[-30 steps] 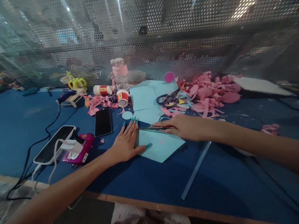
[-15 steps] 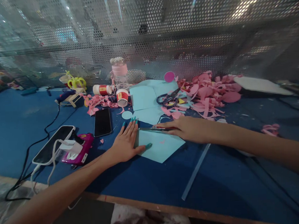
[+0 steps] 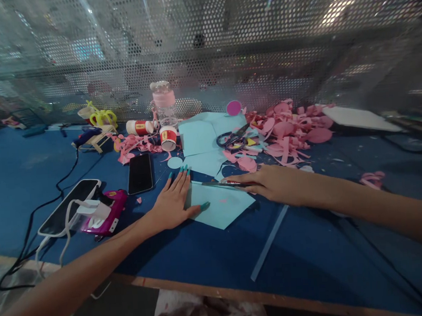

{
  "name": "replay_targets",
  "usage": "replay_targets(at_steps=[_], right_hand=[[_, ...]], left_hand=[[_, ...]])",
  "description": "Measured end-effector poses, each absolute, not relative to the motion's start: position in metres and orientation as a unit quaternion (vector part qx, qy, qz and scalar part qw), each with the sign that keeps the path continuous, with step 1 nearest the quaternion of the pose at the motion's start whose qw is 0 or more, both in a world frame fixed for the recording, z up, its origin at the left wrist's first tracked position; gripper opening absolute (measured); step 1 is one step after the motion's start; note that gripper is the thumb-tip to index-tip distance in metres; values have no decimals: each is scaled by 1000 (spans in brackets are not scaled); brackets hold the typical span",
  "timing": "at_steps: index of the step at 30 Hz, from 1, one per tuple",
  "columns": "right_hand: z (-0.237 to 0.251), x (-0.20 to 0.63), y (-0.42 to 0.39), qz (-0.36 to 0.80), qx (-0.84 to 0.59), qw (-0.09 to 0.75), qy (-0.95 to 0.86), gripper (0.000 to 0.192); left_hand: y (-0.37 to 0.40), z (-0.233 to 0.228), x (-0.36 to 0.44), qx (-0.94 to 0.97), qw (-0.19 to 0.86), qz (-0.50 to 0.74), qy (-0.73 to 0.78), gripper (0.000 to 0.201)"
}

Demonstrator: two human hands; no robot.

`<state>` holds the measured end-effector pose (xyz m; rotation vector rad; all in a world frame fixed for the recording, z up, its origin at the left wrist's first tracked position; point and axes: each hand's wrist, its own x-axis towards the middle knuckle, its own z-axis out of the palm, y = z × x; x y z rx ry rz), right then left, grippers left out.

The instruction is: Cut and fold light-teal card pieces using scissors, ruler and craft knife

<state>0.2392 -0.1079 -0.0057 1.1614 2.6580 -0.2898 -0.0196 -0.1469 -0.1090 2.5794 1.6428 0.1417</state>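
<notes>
A thin, matte light-blue paper sheet [image 3: 220, 205], angular in outline, lies flat on the blue table [image 3: 188, 258]. The left hand [image 3: 173, 203] presses it at nine o'clock, fingers spread flat. The right hand [image 3: 274, 184] at two o'clock pinches a slim metal tool [image 3: 221, 184] along its top edge. Bare tabletop spreads toward six o'clock.

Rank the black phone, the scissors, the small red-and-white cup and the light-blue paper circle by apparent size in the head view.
1. black phone
2. scissors, farther away, so rank unsure
3. red-and-white cup
4. light-blue paper circle
</notes>
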Motion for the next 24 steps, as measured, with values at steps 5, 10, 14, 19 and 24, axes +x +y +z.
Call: replay_targets(at_steps=[5, 10, 14, 19, 24], right_hand=[[-8, 251, -112, -96, 385, 101, 912, 42], [-2, 262, -119, -100, 389, 98, 910, 42], [1, 273, -125, -88, 411, 121, 899, 42], [-1, 298, -130, -93, 441, 155, 879, 43], [-3, 325, -135, -113, 460, 121, 872, 41]], left_hand=[[-147, -110, -20, 845, 34, 45, 532, 89], [-146, -114, -23, 851, 19, 52, 523, 88], [-145, -117, -25, 853, 16, 47, 519, 88], [-145, -119, -25, 857, -2, 64, 512, 86], [-146, -116, -23, 852, 12, 44, 521, 88]])
